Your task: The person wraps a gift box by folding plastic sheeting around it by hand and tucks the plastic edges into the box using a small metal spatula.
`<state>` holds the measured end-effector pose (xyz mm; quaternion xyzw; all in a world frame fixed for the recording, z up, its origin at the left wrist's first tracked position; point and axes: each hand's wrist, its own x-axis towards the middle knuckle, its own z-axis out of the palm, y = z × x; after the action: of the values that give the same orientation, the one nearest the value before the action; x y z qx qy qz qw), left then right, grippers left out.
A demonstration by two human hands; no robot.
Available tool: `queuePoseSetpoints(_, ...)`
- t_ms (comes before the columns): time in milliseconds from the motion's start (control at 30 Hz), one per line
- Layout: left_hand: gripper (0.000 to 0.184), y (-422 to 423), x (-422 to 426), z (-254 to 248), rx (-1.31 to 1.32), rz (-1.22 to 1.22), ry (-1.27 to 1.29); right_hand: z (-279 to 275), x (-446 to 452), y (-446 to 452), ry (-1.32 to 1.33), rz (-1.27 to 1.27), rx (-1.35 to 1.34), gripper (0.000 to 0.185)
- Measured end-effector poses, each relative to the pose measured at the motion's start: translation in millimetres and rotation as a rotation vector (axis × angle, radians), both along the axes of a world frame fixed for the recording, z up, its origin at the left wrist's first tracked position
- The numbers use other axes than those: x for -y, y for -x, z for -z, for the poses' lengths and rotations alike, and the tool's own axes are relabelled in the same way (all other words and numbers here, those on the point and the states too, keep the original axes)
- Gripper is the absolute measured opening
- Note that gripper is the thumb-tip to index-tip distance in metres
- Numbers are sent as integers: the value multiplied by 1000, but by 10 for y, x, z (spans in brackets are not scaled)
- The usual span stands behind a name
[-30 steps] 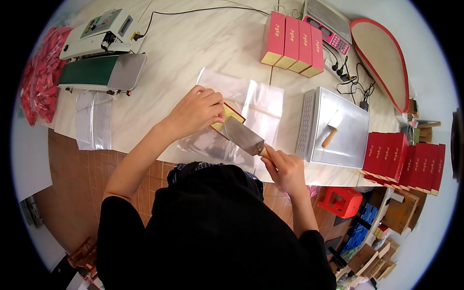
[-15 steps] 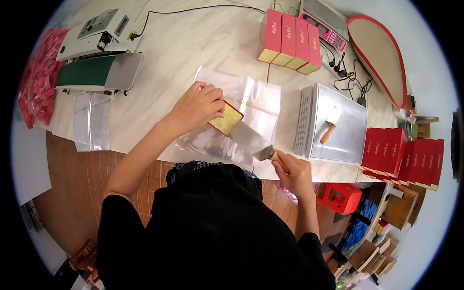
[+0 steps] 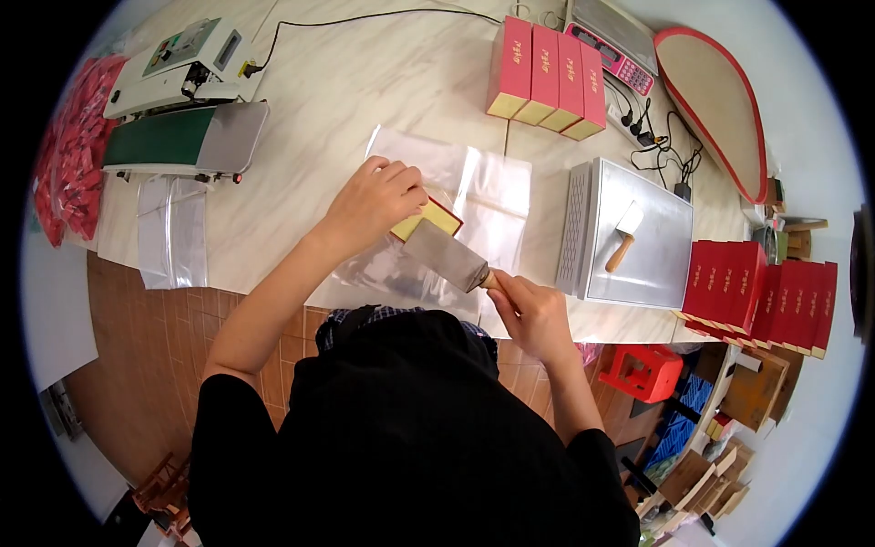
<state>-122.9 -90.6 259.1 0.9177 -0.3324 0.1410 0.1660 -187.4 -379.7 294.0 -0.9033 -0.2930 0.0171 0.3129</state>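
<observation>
My left hand [image 3: 378,199] is closed on the far left part of a small box with a gold face and red edges [image 3: 440,217]. My fingers cover part of that box. In my right hand [image 3: 536,319] is the wooden handle of a wide-bladed scraper [image 3: 447,255]. Its flat metal blade points up and left and lies over the lower part of the box's gold face; whether it touches I cannot tell. Beneath both lie clear plastic bags [image 3: 497,187] spread on the marbled table.
A metal tray [image 3: 652,264] at right carries a second scraper [image 3: 622,239]. Red boxes [image 3: 538,68] stand at the back, with more red boxes [image 3: 729,283] far right. A pink scale [image 3: 620,66] and cables sit behind. At left are a sealing machine [image 3: 178,91] and plastic bags [image 3: 173,232].
My right hand has moved left and slightly up with the scraper. The blade now reaches further across the gold face of the box. My left hand has barely shifted.
</observation>
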Motion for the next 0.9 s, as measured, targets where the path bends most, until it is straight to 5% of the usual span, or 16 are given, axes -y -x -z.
queuePoseSetpoints(500, 28, -108, 151, -233, 77, -35, 156, 48, -95, -169, 59, 47, 104, 18)
queuePoseSetpoints(667, 14, -263, 94, -156, -95, 143, 37, 48, -112, -166, 93, 65, 108, 16)
queuePoseSetpoints(900, 11, -95, -7, -37, 10, 249, 6, 66, -134, -128, 130, 99, 116, 16)
